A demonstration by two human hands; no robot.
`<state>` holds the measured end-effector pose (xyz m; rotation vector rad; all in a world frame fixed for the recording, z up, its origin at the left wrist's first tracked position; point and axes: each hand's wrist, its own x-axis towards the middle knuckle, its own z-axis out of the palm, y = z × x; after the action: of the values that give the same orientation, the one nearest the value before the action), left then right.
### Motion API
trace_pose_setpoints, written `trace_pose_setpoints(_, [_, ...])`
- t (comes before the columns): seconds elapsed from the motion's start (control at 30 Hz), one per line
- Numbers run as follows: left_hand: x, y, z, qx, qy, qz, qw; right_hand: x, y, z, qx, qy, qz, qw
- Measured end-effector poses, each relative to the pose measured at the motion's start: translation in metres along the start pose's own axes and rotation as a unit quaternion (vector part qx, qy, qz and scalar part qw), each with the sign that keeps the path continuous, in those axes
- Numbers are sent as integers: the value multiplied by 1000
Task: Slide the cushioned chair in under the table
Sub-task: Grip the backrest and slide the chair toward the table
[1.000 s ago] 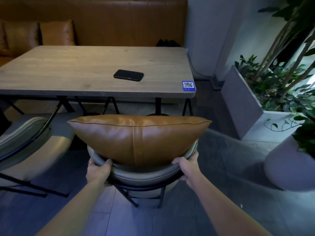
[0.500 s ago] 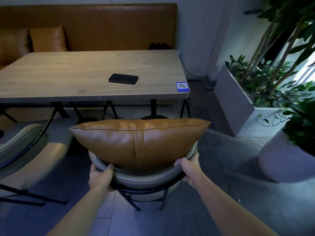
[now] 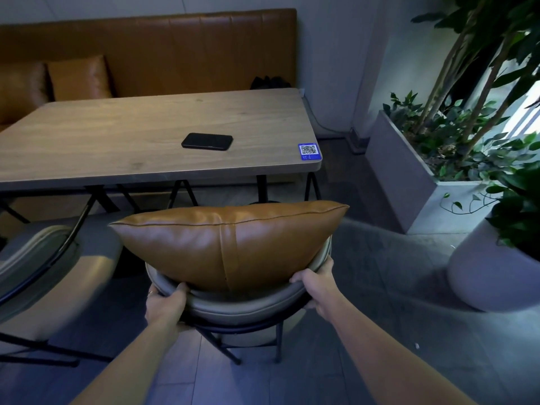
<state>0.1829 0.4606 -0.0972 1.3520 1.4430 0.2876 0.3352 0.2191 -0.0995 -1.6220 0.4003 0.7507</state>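
A grey chair (image 3: 239, 306) with a curved padded back and black metal legs stands in front of me, short of the wooden table (image 3: 122, 141). A tan leather cushion (image 3: 228, 247) leans upright against its backrest and hides the seat. My left hand (image 3: 165, 304) grips the left side of the backrest rim. My right hand (image 3: 317, 283) grips the right side of the same rim. The chair's front points at the right half of the table's near edge.
A black phone (image 3: 207, 141) and a blue QR sticker (image 3: 309, 152) lie on the table. A second grey chair (image 3: 43, 276) stands at the left. A brown bench (image 3: 163, 54) runs behind the table. A rectangular planter (image 3: 409, 182) and a round pot (image 3: 493, 276) stand at the right.
The view has tilted and shifted, so the table and chair sit further right in the frame. Both hands keep the same grip on the backrest. The chair looks slightly turned.
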Motion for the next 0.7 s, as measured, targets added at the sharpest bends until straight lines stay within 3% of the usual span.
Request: trace_pose_setpoints(0.7, [14,0,5,-42,-13,25,999,1,-5,2,-1,-9,9,1000])
